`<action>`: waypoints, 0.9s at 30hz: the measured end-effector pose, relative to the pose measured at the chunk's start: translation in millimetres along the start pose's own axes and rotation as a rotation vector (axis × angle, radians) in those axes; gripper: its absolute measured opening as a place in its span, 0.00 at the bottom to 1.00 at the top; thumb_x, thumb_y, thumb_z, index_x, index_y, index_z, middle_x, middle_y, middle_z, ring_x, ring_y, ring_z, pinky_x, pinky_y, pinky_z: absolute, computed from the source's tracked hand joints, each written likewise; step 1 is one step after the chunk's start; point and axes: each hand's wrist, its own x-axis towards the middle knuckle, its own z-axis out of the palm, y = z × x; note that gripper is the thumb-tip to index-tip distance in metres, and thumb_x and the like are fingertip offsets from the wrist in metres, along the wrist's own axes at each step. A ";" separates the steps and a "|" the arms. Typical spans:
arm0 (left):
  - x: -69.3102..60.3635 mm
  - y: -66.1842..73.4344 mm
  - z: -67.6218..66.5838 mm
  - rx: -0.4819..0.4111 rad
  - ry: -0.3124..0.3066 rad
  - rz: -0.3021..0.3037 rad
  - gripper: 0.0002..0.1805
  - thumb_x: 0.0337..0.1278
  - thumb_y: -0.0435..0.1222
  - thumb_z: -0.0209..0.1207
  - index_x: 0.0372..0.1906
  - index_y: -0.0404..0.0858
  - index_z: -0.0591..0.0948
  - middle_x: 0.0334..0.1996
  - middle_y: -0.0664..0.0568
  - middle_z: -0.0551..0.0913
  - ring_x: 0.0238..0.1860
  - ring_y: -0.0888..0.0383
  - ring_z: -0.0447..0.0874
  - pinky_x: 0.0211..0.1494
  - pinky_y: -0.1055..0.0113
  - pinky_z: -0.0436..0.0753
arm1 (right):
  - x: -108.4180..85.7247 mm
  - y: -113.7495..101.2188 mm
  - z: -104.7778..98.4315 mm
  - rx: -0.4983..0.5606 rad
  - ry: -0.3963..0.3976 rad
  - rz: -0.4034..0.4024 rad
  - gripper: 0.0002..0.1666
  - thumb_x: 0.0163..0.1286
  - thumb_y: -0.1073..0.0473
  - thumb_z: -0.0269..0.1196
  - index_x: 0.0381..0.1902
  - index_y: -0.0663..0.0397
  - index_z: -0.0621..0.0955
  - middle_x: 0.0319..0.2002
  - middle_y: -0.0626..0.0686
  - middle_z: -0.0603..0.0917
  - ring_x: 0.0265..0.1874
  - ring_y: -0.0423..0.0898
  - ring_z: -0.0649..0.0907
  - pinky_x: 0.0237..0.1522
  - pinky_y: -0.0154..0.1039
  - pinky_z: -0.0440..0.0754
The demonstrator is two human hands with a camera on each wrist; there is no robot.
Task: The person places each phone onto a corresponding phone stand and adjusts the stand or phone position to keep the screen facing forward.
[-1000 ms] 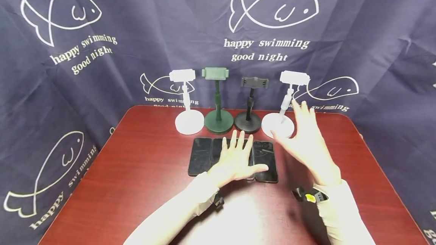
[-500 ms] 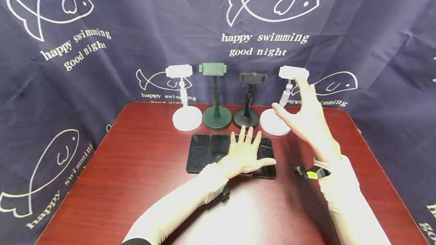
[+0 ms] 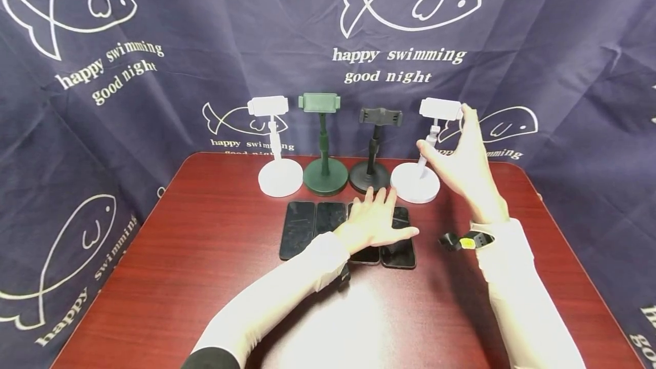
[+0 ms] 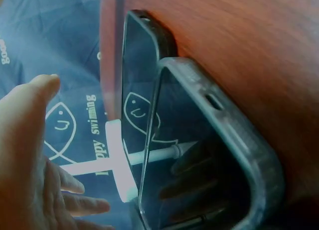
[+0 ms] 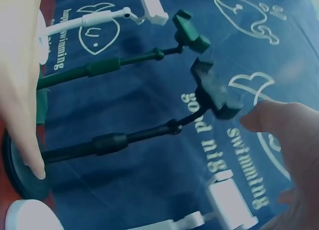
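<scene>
While only the left wrist view shows the left hand [image 3: 376,225] mirrored in a phone [image 4: 187,113], that hand spreads above the right pair of four phones [image 3: 328,218], long axes front to back; the right hand [image 3: 463,167], thumb and fingers apart, has risen since a second ago beside the upright rightmost white stand [image 3: 422,166], its holder [image 3: 439,109] crosswise, contact unclear

Green stand [image 3: 324,142] — navy fish-print backdrop [image 3: 302,44]

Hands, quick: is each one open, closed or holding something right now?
Left hand: open, fingers spread over the phones, holding nothing.
Right hand: open beside the rightmost white stand; whether it touches can't be told.
</scene>
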 end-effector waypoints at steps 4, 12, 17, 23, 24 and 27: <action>5.5 -1.7 1.4 -0.010 -0.001 -0.005 0.62 0.50 0.82 0.45 0.82 0.47 0.57 0.76 0.52 0.67 0.78 0.46 0.62 0.66 0.42 0.75 | 8.2 9.3 9.9 0.112 -0.001 0.112 0.64 0.66 0.44 0.68 0.83 0.51 0.40 0.83 0.62 0.49 0.81 0.56 0.56 0.81 0.52 0.54; 15.2 5.6 8.1 0.028 -0.034 0.038 0.57 0.53 0.81 0.43 0.81 0.51 0.59 0.78 0.51 0.63 0.81 0.43 0.57 0.75 0.38 0.64 | 15.2 19.7 22.1 0.252 0.027 0.160 0.59 0.68 0.52 0.67 0.83 0.45 0.43 0.80 0.68 0.53 0.79 0.60 0.61 0.79 0.52 0.60; 18.9 13.4 11.7 0.010 -0.062 0.045 0.55 0.54 0.81 0.43 0.82 0.55 0.58 0.80 0.49 0.60 0.82 0.43 0.54 0.76 0.39 0.64 | 18.8 19.4 28.9 0.224 0.038 0.175 0.58 0.69 0.52 0.67 0.82 0.43 0.42 0.73 0.69 0.70 0.70 0.62 0.75 0.73 0.54 0.70; 22.5 15.0 19.3 -0.016 -0.074 0.026 0.53 0.55 0.80 0.44 0.81 0.56 0.59 0.81 0.49 0.57 0.82 0.43 0.52 0.77 0.39 0.62 | 28.4 24.1 33.1 0.180 0.077 0.189 0.57 0.71 0.54 0.63 0.82 0.53 0.39 0.65 0.65 0.80 0.62 0.58 0.83 0.68 0.47 0.75; 22.8 15.2 20.3 -0.018 -0.077 0.026 0.53 0.55 0.80 0.44 0.81 0.56 0.59 0.81 0.49 0.56 0.82 0.43 0.52 0.77 0.39 0.62 | 30.0 25.5 33.0 0.179 0.085 0.188 0.56 0.71 0.55 0.63 0.82 0.53 0.40 0.63 0.65 0.81 0.61 0.58 0.83 0.68 0.46 0.76; 24.0 15.9 22.4 -0.016 -0.084 0.031 0.53 0.56 0.79 0.44 0.81 0.56 0.59 0.82 0.50 0.56 0.82 0.43 0.52 0.78 0.39 0.61 | 33.1 30.5 32.9 0.149 0.092 0.190 0.52 0.72 0.55 0.62 0.82 0.51 0.44 0.59 0.66 0.84 0.58 0.57 0.85 0.65 0.44 0.78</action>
